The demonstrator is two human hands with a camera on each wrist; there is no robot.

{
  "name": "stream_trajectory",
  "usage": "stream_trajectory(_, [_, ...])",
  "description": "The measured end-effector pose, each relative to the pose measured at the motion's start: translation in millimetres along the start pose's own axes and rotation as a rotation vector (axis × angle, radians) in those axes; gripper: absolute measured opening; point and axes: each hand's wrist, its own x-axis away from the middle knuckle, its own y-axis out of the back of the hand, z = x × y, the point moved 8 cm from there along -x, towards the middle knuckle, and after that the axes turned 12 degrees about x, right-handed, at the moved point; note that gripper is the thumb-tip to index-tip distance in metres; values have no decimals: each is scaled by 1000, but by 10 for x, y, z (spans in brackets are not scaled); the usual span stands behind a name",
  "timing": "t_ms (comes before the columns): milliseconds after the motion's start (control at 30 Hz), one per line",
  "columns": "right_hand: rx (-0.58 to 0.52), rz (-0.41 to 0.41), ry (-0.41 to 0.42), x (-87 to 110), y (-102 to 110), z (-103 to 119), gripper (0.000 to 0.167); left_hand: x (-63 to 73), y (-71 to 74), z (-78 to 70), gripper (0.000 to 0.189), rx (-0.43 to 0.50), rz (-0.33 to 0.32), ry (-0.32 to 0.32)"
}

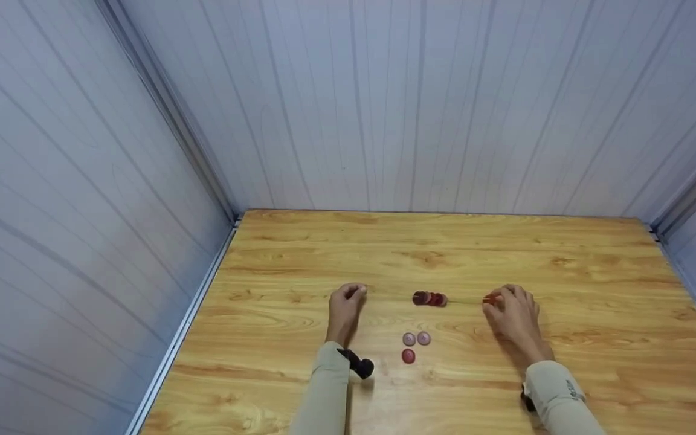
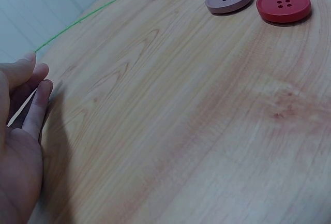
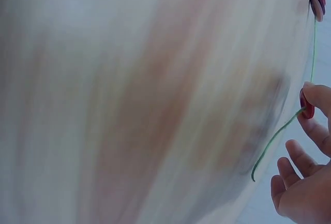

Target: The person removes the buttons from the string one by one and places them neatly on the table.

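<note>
1. Red button sits pinched in the right hand in the head view; strung buttons lie between it and the left hand. Nearer the person, two mauve buttons and a loose red button rest on the wood-grain tabletop.
2. Left wrist view: left thumb and fingers pinch green cord, running to the strung buttons.
3. Right wrist view: right thumb and index finger grip the red button on the cord, whose tail hangs past it.

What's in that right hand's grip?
The right hand pinches a round red button, with thin green string showing on both sides. The thumb and finger cover part of the button, so the string's path inside can't be seen.
</note>
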Motion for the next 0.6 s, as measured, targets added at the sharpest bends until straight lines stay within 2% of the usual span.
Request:
stream_trajectory(267, [8, -1, -22, 16, 42, -104, 29, -5, -6, -36, 21, -14, -2, -27])
stream_trajectory(467, [26, 5, -51, 24, 63, -182, 33, 98, -40, -260, 22, 6, 28, -58])
stream_trajectory(600, [32, 0, -59, 36, 82, -223, 34, 161, -59, -370, 22, -16, 38, -72])
